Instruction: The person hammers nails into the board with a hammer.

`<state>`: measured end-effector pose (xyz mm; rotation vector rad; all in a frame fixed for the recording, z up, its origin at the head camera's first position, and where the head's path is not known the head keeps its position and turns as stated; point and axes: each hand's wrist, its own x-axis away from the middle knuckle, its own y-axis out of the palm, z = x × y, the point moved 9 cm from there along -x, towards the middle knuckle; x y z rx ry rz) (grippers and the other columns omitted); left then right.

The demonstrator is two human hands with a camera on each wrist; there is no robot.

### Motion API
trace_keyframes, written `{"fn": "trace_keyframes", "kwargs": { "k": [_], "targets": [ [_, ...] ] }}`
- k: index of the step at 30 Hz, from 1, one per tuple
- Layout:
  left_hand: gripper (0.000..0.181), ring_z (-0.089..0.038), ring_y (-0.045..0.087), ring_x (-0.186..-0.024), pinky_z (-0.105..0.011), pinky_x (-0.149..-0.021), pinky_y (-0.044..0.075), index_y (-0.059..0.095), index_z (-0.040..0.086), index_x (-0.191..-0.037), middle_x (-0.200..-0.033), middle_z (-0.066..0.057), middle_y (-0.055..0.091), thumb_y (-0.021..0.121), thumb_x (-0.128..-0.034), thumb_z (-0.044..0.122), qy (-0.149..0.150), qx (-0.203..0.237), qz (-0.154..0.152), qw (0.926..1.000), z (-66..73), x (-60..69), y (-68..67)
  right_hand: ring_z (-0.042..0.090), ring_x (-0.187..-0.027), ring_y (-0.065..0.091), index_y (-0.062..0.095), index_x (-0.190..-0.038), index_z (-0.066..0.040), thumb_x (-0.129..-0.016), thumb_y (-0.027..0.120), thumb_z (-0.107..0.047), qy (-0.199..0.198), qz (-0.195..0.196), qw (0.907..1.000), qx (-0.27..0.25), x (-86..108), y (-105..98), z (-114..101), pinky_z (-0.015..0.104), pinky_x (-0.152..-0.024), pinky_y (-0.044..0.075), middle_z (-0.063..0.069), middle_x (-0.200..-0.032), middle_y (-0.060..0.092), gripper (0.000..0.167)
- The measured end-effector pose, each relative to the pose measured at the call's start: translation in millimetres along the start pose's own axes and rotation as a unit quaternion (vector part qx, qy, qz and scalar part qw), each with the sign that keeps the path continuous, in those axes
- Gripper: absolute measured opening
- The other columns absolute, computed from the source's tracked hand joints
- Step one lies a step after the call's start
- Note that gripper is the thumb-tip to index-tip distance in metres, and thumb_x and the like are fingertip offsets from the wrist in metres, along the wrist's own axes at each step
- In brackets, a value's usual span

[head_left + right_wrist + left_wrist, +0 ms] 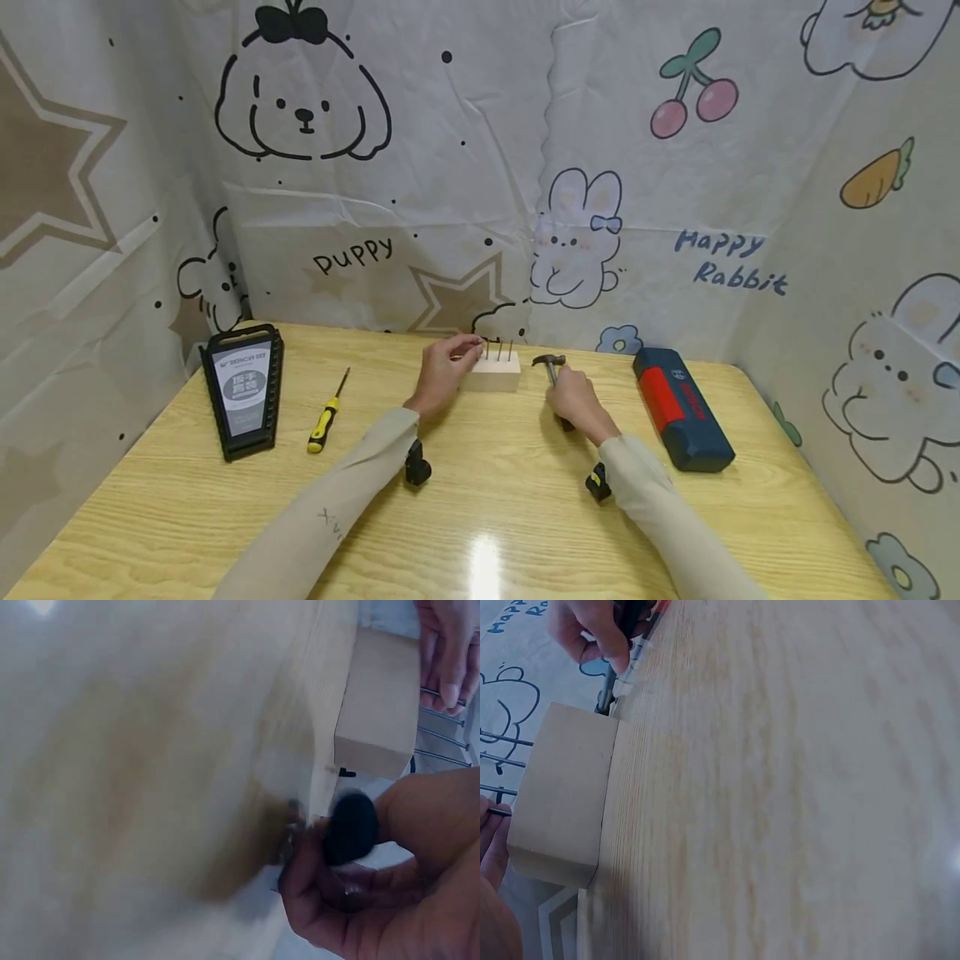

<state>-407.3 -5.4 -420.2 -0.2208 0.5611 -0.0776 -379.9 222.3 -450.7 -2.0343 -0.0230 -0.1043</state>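
Note:
A pale wooden block (pixel 491 382) lies on the table with three nails (pixel 502 761) standing upright in a row on its top. At the block's left end, my left hand (pixel 442 377) pinches another nail (pixel 459 702) between thumb and fingers. Whether that nail's tip is in the wood, I cannot tell. Just right of the block, my right hand (pixel 576 398) grips a claw hammer (pixel 551 360) by its handle, head pointing away. The dark butt of the handle (pixel 351 827) shows blurred in the right wrist view.
On the left lie a yellow-black screwdriver (pixel 322 427) and a black wrench holder (pixel 242 392) with a printed card. A blue-red Bosch case (pixel 682 408) lies to the right. Behind the wooden table (pixel 480 500) hangs a printed cloth (pixel 450 167).

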Motion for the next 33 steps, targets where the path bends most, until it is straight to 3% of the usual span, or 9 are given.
{"fn": "trace_keyframes", "kwargs": {
  "k": [4, 8, 14, 20, 25, 29, 33],
  "targets": [
    [0.018, -0.032, 0.076, -0.096, -0.04, -0.088, 0.064, 0.076, -0.005, -0.114, -0.104, -0.018, 0.079, 0.072, -0.0985, 0.004, -0.004, -0.001, 0.001, 1.0, -0.6, 2.4, -0.7, 0.02, -0.056, 0.047, 0.052, -0.07, -0.007, -0.102, 0.054, -0.006, -0.023, 0.006, 0.9949, 0.098, -7.5, 1, -7, 0.03, -0.051, 0.04, 0.006, -0.063, 0.046, 0.033],
    [0.018, -0.032, 0.076, -0.096, -0.039, -0.088, 0.064, 0.076, -0.005, -0.113, -0.104, -0.018, 0.078, 0.072, -0.0991, 0.004, -0.004, 0.002, -0.006, 1.0, 0.3, 6.2, 0.3, 0.019, -0.057, 0.048, 0.055, -0.071, -0.006, -0.108, 0.053, -0.013, -0.032, -0.013, 0.9886, 0.147, -12.7, 6, -8, 0.03, -0.053, 0.041, 0.006, -0.065, 0.049, 0.038],
    [0.016, -0.032, 0.077, -0.095, -0.038, -0.086, 0.064, 0.076, -0.006, -0.112, -0.103, -0.018, 0.078, 0.072, -0.099, 0.003, -0.007, 0.005, -0.01, 0.9999, 0.4, 12.7, 0.8, 0.022, -0.063, 0.055, 0.065, -0.089, 0.001, -0.111, 0.049, -0.016, -0.032, -0.038, 0.9895, 0.136, -16.0, 16, -6, 0.031, -0.056, 0.045, 0.011, -0.076, 0.057, 0.032],
    [0.017, -0.031, 0.077, -0.097, -0.033, -0.086, 0.064, 0.076, -0.005, -0.114, -0.105, -0.017, 0.079, 0.072, -0.099, 0.004, -0.012, 0.0, -0.015, 0.9998, -1.6, 15.9, 0.2, 0.02, -0.06, 0.054, 0.066, -0.087, -0.001, -0.111, 0.05, -0.018, -0.023, -0.05, 0.9886, 0.14, -16.9, 22, -4, 0.03, -0.054, 0.044, 0.01, -0.074, 0.057, 0.033],
    [0.019, -0.029, 0.077, -0.098, -0.031, -0.085, 0.064, 0.076, -0.003, -0.115, -0.109, -0.015, 0.079, 0.072, -0.0998, 0.007, 0.002, -0.004, -0.012, 0.9999, -4.3, 9.3, -3.2, 0.02, -0.058, 0.052, 0.063, -0.088, -0.003, -0.112, 0.048, -0.021, 0.004, -0.062, 0.9928, 0.102, -20.6, 18, -4, 0.03, -0.053, 0.042, 0.01, -0.072, 0.055, 0.034],
    [0.021, -0.028, 0.076, -0.098, -0.029, -0.085, 0.064, 0.075, -0.004, -0.117, -0.11, -0.014, 0.078, 0.071, -0.1005, 0.008, 0.004, -0.001, -0.017, 0.9998, -7.9, 3.7, -3.5, 0.021, -0.06, 0.054, 0.064, -0.083, -0.005, -0.111, 0.053, -0.031, 0.007, -0.036, 0.9934, 0.109, -20.1, 11, -5, 0.032, -0.054, 0.043, 0.009, -0.07, 0.055, 0.04],
    [0.022, -0.027, 0.075, -0.099, -0.027, -0.085, 0.063, 0.075, -0.004, -0.118, -0.11, -0.013, 0.078, 0.072, -0.0999, 0.008, -0.02, 0.002, -0.022, 0.9996, -11.5, 2.3, -3.4, 0.021, -0.056, 0.053, 0.059, -0.076, -0.007, -0.11, 0.054, -0.039, -0.004, 0.008, 0.9945, 0.105, -15.1, 0, -5, 0.032, -0.05, 0.041, 0.006, -0.065, 0.051, 0.046]
  ]
}}
